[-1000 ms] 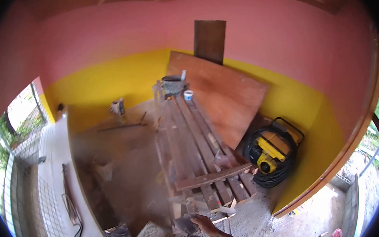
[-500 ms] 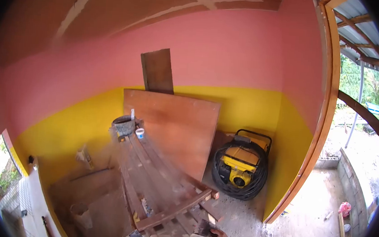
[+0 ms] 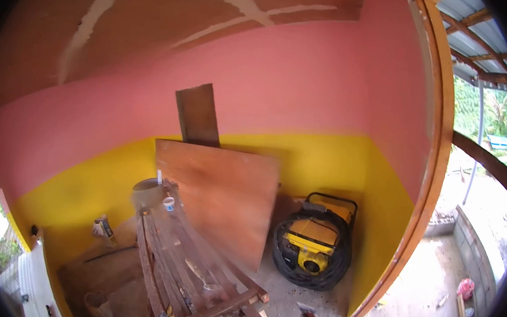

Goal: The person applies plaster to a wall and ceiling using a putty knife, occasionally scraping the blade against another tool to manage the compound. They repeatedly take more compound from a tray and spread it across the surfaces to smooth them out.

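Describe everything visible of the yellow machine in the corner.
The yellow machine is a boxy unit, apparently painted metal, set in a black tubular frame whose top bar rises behind it. A round dark opening shows low on its front. A thick black cable or hose is coiled around its base in several loops. It stands upright on the concrete floor against the yellow wall, just right of the leaning plywood sheet.

I stand in a room under construction: ceiling (image 3: 157, 26) with raw filler seams, plywood sheet (image 3: 220, 197) leaning on the pink-and-yellow wall (image 3: 306, 91), cable-wrapped generator (image 3: 313, 242), rough plank bench (image 3: 179, 266), bare concrete floor (image 3: 290, 295).
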The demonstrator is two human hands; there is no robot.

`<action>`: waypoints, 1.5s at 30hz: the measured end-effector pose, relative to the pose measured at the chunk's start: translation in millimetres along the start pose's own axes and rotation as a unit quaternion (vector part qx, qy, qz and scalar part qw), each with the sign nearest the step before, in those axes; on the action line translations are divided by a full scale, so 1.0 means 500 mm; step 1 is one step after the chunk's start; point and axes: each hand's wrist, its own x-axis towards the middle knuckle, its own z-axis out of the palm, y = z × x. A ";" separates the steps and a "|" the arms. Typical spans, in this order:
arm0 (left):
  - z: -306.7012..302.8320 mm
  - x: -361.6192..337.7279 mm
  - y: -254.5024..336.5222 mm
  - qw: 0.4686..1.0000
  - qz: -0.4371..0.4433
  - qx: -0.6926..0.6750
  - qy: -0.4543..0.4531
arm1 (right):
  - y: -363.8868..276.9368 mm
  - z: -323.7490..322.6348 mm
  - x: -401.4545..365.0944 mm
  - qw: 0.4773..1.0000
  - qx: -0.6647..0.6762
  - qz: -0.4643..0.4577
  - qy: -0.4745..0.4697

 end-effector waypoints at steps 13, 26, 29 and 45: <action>-0.116 -0.015 0.008 0.999 0.004 -0.006 0.048 | 0.170 -0.027 0.131 0.972 -0.177 -0.117 -0.100; -0.324 -0.039 -0.048 0.995 -0.021 -0.036 0.092 | 0.278 -0.082 0.084 0.998 -0.055 -0.041 -0.010; -0.375 -0.064 -0.096 0.993 -0.023 -0.056 0.098 | 0.249 0.009 0.060 0.889 -0.316 -0.331 -0.001; -0.546 -0.216 -0.272 0.932 -0.081 0.004 0.353 | 0.331 -0.011 -0.078 0.943 -0.138 -0.087 0.289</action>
